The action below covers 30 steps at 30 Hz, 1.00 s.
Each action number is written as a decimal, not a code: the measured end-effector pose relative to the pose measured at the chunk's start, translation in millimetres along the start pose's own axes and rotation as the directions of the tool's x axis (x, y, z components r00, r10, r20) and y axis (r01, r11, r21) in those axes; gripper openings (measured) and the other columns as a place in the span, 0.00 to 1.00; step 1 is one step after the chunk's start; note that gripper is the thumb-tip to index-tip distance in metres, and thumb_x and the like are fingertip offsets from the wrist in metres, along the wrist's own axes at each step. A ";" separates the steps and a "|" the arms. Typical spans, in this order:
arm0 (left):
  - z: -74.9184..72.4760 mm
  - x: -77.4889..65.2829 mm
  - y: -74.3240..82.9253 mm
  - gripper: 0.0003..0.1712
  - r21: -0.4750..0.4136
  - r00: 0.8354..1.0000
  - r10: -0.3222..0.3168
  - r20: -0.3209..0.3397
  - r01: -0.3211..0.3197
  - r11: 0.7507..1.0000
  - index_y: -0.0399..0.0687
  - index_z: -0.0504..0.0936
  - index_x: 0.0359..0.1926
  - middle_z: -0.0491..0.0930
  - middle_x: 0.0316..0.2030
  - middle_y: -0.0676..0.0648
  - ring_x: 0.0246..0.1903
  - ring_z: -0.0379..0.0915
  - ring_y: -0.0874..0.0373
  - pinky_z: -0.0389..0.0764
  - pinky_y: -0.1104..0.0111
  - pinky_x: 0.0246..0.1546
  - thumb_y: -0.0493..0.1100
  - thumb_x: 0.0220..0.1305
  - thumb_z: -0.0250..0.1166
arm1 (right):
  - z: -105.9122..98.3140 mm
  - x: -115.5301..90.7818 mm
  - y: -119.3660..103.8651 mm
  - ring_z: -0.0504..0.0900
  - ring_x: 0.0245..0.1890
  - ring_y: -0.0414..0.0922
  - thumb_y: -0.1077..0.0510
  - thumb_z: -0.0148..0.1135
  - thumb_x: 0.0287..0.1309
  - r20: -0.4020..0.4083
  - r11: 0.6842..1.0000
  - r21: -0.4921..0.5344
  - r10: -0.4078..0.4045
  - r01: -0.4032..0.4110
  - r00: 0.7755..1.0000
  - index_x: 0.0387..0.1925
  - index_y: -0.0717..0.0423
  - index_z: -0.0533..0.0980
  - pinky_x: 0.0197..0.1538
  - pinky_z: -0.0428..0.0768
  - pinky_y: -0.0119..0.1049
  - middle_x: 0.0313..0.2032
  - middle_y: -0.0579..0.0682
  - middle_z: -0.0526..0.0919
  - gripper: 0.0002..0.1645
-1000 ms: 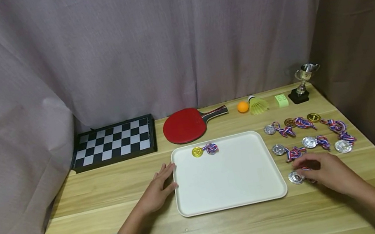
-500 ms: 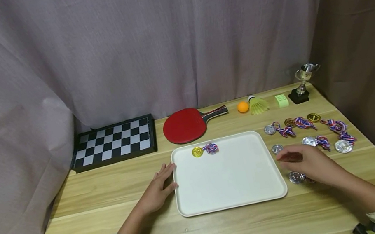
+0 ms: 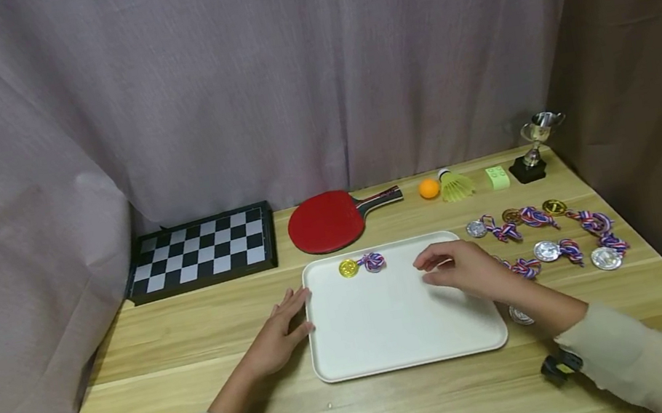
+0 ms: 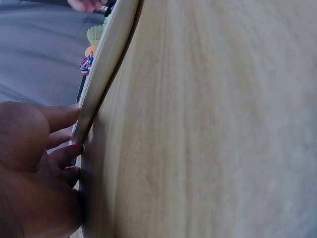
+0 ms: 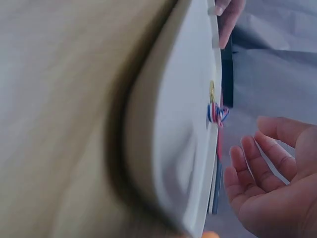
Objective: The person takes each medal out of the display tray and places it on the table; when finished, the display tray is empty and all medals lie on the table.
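Note:
My left hand (image 3: 276, 338) rests its fingertips against the left rim of a white tray (image 3: 393, 332). In the left wrist view, those fingers (image 4: 64, 116) lie along the rim. Inside the tray, near its far edge, lies a gold medal (image 3: 348, 268) with a bundled red, white and blue ribbon. My right hand (image 3: 465, 270) hovers over the tray's right part, right of that medal. Its fingers are loosely bent, and the right wrist view shows nothing between them. A silver medal (image 3: 521, 315) by the tray's lower right corner is partly hidden by my right forearm.
Right of the tray lie several ribboned medals, including a silver medal (image 3: 546, 251). Along the back are a checkered board (image 3: 199, 252), a red table tennis bat (image 3: 326, 222), an orange ball (image 3: 429, 188), a shuttlecock (image 3: 455, 185), a green block (image 3: 497, 178) and a small trophy (image 3: 535, 148).
My right hand has moved left and away from me, from the nearest silver medal to above the tray, carrying nothing. That medal stays in place. The left hand has not moved.

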<state>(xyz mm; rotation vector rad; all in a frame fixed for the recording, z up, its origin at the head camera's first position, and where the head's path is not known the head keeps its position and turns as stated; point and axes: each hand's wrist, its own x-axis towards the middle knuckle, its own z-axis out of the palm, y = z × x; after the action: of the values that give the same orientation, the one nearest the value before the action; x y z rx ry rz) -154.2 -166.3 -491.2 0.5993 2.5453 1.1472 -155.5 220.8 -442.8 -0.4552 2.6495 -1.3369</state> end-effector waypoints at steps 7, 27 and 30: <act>-1.0 -0.4 -0.4 0.38 -0.008 1.000 -0.004 0.003 0.004 1.000 0.42 0.58 0.80 0.55 0.80 0.44 0.81 0.36 0.46 0.36 0.46 0.80 0.41 0.76 0.61 | 28.0 38.2 -15.9 0.84 0.53 0.56 0.64 0.69 0.63 0.015 0.998 0.052 -0.028 0.027 0.999 0.50 0.63 0.83 0.60 0.82 0.52 0.49 0.59 0.87 0.14; 0.0 -0.4 -0.9 0.37 0.001 1.000 0.007 -0.004 -0.007 1.000 0.40 0.58 0.80 0.55 0.80 0.43 0.81 0.37 0.44 0.36 0.46 0.80 0.40 0.76 0.61 | 76.7 98.5 -19.7 0.83 0.46 0.49 0.64 0.75 0.55 0.017 0.997 -0.071 -0.033 0.034 0.999 0.52 0.61 0.84 0.53 0.83 0.43 0.45 0.53 0.88 0.21; 0.3 -0.1 -1.2 0.37 0.004 1.000 0.006 -0.005 -0.006 1.000 0.41 0.58 0.80 0.55 0.80 0.43 0.81 0.37 0.45 0.36 0.46 0.80 0.40 0.76 0.61 | 80.0 99.4 -18.2 0.82 0.45 0.47 0.63 0.78 0.53 0.033 0.994 -0.110 -0.021 0.024 0.999 0.52 0.59 0.84 0.52 0.82 0.41 0.46 0.51 0.87 0.22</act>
<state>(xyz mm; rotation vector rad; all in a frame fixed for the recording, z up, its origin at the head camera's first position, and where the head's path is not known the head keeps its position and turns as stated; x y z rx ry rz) -154.3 -166.9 -492.3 0.6062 2.5525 1.1476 -225.1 117.1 -474.6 -0.5174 2.7093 -1.1827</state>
